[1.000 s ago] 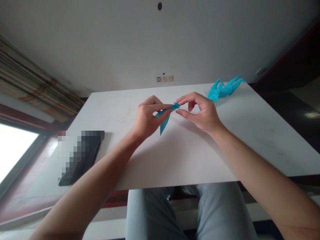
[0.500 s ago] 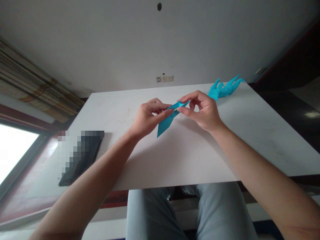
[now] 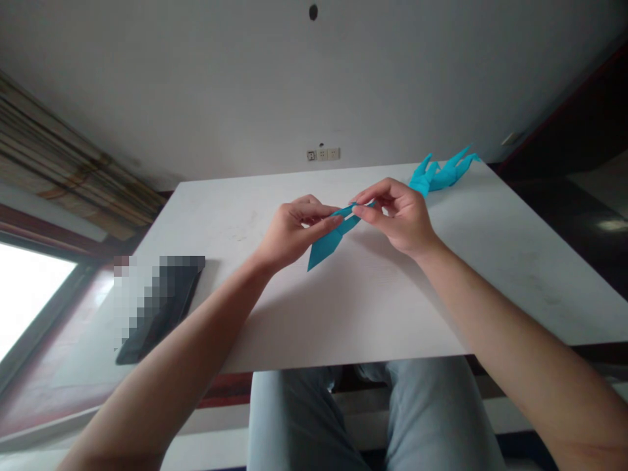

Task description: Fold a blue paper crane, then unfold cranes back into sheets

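A piece of folded blue origami paper (image 3: pixel 324 250) is held above the table between both hands, its pointed flap hanging down to the left. My left hand (image 3: pixel 297 229) pinches its middle between thumb and fingers. On the paper's right part, the thumb and index finger of my right hand (image 3: pixel 400 212) are pressed together. The fold under the fingertips is partly hidden. Beyond my right hand, blue folded paper cranes (image 3: pixel 444 176) stand close together at the table's far right; the nearest is partly covered by the hand.
The white table (image 3: pixel 383 314) has its near edge above my knees. A dark flat device (image 3: pixel 169 307), partly pixelated, lies at the left beside my forearm. Wall sockets (image 3: pixel 322 154) sit behind the far edge. A curtain (image 3: pixel 63 150) and window are at the left.
My right thumb has closed down toward the index finger on the paper's right part, and the upper fold looks flatter. My left hand has barely moved.
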Demonstrator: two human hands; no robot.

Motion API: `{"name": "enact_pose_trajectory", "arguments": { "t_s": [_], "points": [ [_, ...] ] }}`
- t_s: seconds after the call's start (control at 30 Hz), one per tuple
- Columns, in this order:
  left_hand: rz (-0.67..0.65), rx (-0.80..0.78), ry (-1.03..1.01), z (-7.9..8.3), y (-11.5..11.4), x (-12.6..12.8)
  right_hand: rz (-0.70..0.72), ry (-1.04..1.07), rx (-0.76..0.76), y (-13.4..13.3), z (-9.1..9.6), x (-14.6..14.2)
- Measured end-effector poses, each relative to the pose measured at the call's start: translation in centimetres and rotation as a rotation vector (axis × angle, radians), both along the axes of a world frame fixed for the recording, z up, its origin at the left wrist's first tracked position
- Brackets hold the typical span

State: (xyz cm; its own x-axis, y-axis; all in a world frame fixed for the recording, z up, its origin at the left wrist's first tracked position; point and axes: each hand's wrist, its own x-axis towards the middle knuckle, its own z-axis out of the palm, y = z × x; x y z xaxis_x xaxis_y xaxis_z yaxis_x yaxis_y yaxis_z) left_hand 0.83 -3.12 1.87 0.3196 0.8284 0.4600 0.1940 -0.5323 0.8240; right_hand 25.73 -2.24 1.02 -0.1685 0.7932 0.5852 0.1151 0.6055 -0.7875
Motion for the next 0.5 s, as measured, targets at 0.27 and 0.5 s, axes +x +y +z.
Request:
{"name": "enact_pose_trajectory", "arguments": {
  "t_s": [0.27, 0.5],
  "points": [
    [-0.042, -0.109, -0.051, 0.06, -0.25, 0.13, 0.002, 0.08, -0.034, 0.59, -0.43, -0.54],
    [-0.023, -0.13, -0.051, 0.16, -0.4, 0.25, -0.006, 0.038, -0.046, 0.53, -0.51, -0.32]
  ]
}}
